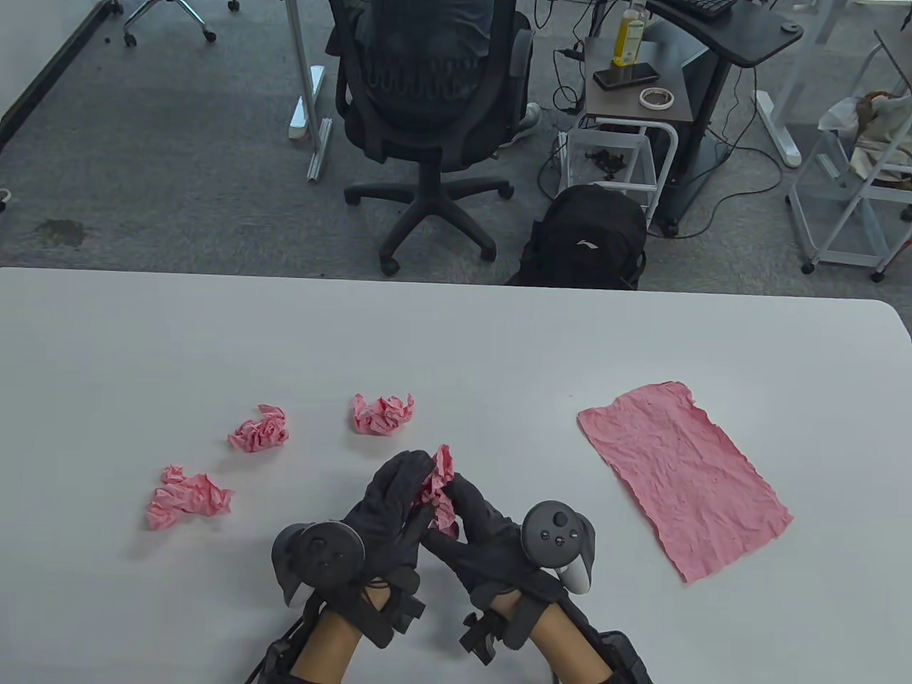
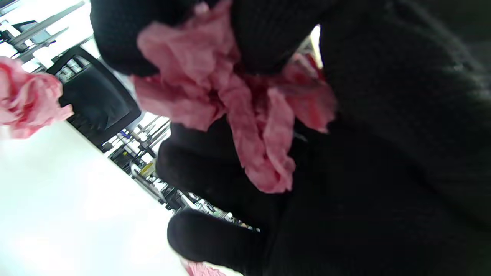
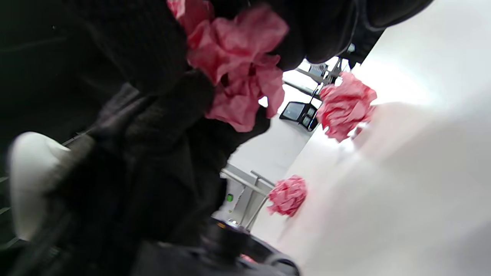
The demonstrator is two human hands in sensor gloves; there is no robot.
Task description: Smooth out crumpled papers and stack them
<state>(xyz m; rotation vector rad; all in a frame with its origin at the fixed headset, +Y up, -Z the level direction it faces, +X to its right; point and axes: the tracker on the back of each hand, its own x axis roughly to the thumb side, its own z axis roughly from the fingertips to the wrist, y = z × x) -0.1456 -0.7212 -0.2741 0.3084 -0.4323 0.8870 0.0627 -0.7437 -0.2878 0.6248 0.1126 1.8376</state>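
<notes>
Both hands meet near the table's (image 1: 456, 335) front edge: the left hand (image 1: 388, 509) and right hand (image 1: 484, 538) pinch one crumpled pink paper (image 1: 438, 491) between their fingertips. Three more paper balls (image 1: 382, 415) lie toward the left; a flattened sheet (image 1: 680, 477) lies toward the right edge.

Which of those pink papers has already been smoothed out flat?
The large pink sheet lying alone on the table's right side. The three balls on the left are crumpled, as is the one both hands hold.
</notes>
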